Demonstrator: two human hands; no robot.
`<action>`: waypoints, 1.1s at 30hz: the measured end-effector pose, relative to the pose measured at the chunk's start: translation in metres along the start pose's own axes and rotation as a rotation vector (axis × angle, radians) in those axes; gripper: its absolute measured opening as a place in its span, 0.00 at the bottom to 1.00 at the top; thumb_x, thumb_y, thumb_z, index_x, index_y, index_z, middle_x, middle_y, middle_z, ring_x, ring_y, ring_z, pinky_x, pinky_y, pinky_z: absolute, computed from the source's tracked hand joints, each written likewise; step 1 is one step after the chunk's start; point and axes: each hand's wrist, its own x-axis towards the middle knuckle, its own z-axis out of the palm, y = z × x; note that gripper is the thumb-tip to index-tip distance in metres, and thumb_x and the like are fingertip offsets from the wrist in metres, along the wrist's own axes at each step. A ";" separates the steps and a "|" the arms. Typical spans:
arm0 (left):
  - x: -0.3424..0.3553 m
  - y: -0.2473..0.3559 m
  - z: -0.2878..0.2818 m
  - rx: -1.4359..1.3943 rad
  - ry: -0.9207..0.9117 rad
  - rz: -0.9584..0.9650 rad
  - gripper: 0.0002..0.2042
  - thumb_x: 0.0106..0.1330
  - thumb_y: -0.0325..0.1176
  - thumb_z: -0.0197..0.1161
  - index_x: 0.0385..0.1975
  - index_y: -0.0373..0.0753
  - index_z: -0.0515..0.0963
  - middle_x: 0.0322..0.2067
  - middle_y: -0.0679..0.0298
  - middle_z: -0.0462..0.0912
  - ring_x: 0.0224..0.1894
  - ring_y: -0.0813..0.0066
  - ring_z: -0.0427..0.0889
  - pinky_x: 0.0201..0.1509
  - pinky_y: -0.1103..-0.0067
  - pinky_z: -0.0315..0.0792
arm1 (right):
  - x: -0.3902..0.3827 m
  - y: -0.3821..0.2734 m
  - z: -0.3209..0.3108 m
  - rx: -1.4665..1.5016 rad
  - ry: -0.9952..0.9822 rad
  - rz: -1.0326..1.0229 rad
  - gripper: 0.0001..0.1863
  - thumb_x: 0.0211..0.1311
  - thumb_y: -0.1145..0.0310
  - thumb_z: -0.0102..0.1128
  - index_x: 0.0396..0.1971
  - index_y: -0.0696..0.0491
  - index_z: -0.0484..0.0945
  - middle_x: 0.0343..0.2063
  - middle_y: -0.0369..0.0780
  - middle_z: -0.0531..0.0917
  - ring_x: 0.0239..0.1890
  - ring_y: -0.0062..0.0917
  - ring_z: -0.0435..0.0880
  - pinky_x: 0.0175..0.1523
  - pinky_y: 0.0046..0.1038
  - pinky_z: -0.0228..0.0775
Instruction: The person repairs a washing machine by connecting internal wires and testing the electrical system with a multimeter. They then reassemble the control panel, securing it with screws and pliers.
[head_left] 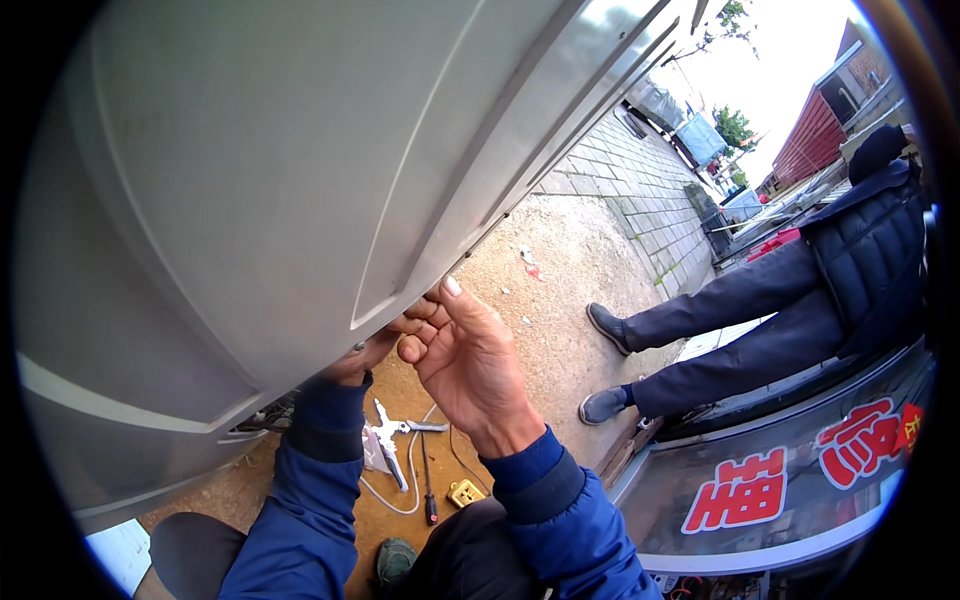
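Observation:
A large pale silver-white metal panel [270, 180], looking like vehicle bodywork, fills the upper left. At its lower edge is my right hand [470, 365], closed, with thumb and curled fingers together; anything pinched in them is too small or hidden to make out. My left hand [358, 362] reaches under the same edge just left of it, its fingers mostly covered by the panel and the right hand. On the ground below lie pliers [390, 432] with splayed handles, a screwdriver [430, 495] with a dark and red handle, and a yellow socket block [465, 492].
A pale cable [395, 508] curls around the tools. To the right stands a person [740, 340] in dark trousers and a padded jacket. Near them is a glass pane [790, 490] with red lettering. Gritty ground [550, 260] meets grey paving [640, 190] farther off.

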 end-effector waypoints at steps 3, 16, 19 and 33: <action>0.001 -0.002 0.008 -0.069 -0.006 0.010 0.34 0.74 0.57 0.51 0.63 0.29 0.69 0.53 0.43 0.79 0.47 0.51 0.85 0.47 0.68 0.86 | -0.001 -0.002 -0.007 0.009 -0.051 0.030 0.19 0.78 0.57 0.51 0.53 0.59 0.76 0.47 0.44 0.86 0.48 0.29 0.86 0.48 0.27 0.77; -0.016 0.013 -0.026 0.229 0.163 0.181 0.31 0.75 0.54 0.54 0.63 0.31 0.70 0.54 0.45 0.80 0.45 0.57 0.86 0.38 0.72 0.86 | -0.001 -0.003 -0.002 0.081 -0.091 0.078 0.19 0.79 0.55 0.45 0.50 0.56 0.75 0.46 0.47 0.86 0.48 0.30 0.86 0.47 0.28 0.76; -0.016 0.019 -0.028 0.015 0.145 -0.017 0.30 0.74 0.53 0.55 0.63 0.30 0.70 0.54 0.43 0.80 0.44 0.56 0.86 0.37 0.73 0.86 | -0.003 -0.004 0.003 0.043 -0.048 0.086 0.18 0.78 0.56 0.46 0.49 0.56 0.75 0.44 0.46 0.86 0.46 0.30 0.87 0.47 0.29 0.78; -0.023 0.022 0.077 -0.014 0.227 0.170 0.29 0.79 0.51 0.48 0.69 0.36 0.65 0.69 0.48 0.69 0.71 0.42 0.68 0.77 0.45 0.58 | 0.028 -0.008 -0.059 0.235 -0.075 -0.012 0.28 0.78 0.50 0.44 0.52 0.63 0.79 0.52 0.57 0.82 0.55 0.46 0.83 0.66 0.45 0.75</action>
